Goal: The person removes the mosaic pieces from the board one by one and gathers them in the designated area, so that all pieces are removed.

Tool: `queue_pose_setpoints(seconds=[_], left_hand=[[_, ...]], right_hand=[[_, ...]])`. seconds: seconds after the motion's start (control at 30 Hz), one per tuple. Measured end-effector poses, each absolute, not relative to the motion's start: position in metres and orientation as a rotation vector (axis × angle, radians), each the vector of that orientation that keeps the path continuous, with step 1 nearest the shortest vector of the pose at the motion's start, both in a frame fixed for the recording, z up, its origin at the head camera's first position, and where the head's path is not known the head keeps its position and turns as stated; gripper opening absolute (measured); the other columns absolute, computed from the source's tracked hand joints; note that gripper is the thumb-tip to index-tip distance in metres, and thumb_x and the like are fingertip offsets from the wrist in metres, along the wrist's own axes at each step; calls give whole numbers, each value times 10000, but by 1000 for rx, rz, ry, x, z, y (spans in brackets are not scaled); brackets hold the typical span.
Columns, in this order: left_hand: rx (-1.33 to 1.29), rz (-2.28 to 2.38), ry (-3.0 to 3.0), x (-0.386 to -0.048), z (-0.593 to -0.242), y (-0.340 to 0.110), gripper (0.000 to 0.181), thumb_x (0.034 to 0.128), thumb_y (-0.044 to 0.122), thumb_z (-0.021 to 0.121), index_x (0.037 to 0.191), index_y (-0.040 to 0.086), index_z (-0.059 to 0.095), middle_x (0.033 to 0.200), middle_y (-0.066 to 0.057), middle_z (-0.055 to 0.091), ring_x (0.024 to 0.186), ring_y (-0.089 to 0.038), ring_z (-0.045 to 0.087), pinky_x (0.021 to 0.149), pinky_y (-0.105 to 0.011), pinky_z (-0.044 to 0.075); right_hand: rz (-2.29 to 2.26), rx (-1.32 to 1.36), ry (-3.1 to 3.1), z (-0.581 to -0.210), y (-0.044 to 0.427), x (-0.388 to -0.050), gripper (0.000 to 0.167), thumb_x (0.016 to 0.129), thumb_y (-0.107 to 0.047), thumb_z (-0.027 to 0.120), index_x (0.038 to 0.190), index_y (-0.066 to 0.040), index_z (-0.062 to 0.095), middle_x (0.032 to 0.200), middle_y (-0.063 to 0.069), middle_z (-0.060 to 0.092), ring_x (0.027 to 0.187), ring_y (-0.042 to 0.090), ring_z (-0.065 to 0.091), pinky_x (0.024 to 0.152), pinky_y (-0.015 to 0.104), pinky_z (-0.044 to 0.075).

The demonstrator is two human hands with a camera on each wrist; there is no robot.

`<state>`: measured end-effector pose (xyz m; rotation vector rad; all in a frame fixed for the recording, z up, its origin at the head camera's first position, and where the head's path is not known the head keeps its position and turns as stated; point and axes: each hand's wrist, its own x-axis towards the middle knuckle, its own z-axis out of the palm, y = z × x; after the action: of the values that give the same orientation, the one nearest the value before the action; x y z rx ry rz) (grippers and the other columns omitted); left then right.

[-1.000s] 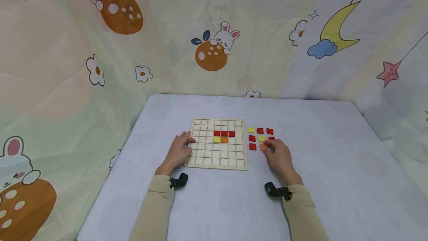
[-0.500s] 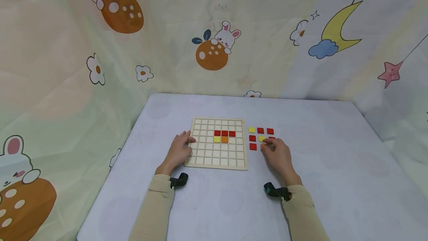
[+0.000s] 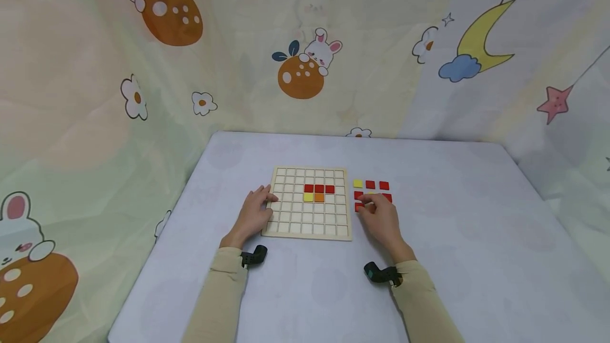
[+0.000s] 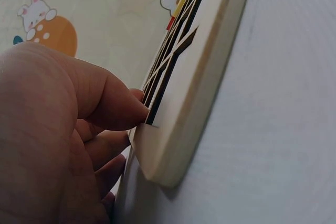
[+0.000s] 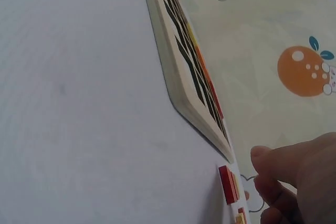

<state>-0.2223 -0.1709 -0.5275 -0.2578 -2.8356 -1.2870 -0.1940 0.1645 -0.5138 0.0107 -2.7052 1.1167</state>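
Observation:
A pale wooden grid board (image 3: 305, 235) lies flat, with red tiles (image 3: 319, 189), a yellow tile (image 3: 308, 197) and an orange tile (image 3: 319, 198) in its cells. My left hand (image 3: 252, 215) grips the board's left edge; in the left wrist view the thumb of this hand (image 4: 52, 114) rests on the rim (image 4: 178, 145). Right of the board, my right hand (image 3: 383, 224) hovers over the front loose tiles, thumb and fingertips drawn together in a pinch. The second orange tile is hidden in that pinch. In the right wrist view the hand (image 5: 299, 177) is beside a red tile (image 5: 228, 184).
Loose red tiles (image 3: 384, 186) and a yellow tile (image 3: 358, 183) lie in rows at the board's right. A white cloth covers the table (image 3: 305, 300). A patterned curtain (image 3: 238, 41) hangs behind it. Each wrist wears a black camera.
My right hand has picked up the orange tile from the front row and moved left, over the front red tile. My left hand has stayed at the board's edge.

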Motion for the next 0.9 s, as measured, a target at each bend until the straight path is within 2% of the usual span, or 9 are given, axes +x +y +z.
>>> queue_pose_setpoints(seconds=[0.2, 0.4, 0.57, 0.7, 0.9], left_hand=[[-256, -1288, -2844, -223, -526, -171, 357, 807, 7, 499, 1113, 98, 658, 1555, -86, 355, 1476, -247, 219, 1241, -363, 32], [-237, -1295, -2848, -222, -527, -170, 354, 809, 9, 502, 1115, 97, 656, 1560, -85, 346, 1479, -236, 209, 1240, -356, 20], [-240, -1285, -2851, -223, -529, -172, 346, 818, 16, 500, 1114, 108, 655, 1560, -77, 346, 1479, -231, 210, 1240, -350, 22], [-242, -1284, -2845, -224, -528, -172, 341, 823, 17, 500, 1108, 116, 658, 1556, -77, 355, 1477, -226, 217, 1239, -339, 27], [-248, -1266, -2848, -224, -529, -171, 348, 819, 13, 503, 1112, 112, 660, 1549, -87, 366, 1473, -239, 230, 1240, -355, 35]], right_hand=[[1133, 84, -2712, -511, 151, -195, 248, 878, -157, 707, 1114, -82, 682, 1037, 63, 631, 883, 210, 531, 716, 302, 511], [1136, 175, -2736, -510, 135, -195, 210, 891, -179, 681, 1077, -84, 709, 952, 42, 618, 793, 193, 499, 629, 290, 446], [1111, 195, -2765, -511, 121, -199, 230, 890, -192, 680, 1096, -100, 722, 1045, 28, 648, 911, 188, 555, 752, 322, 518], [1097, 228, -2761, -511, 110, -203, 231, 883, -185, 692, 1099, -110, 726, 1055, 10, 646, 984, 191, 583, 844, 367, 544], [1071, 277, -2796, -509, 97, -207, 276, 877, -207, 703, 1131, -100, 721, 1108, 39, 645, 1016, 218, 590, 873, 394, 557]])
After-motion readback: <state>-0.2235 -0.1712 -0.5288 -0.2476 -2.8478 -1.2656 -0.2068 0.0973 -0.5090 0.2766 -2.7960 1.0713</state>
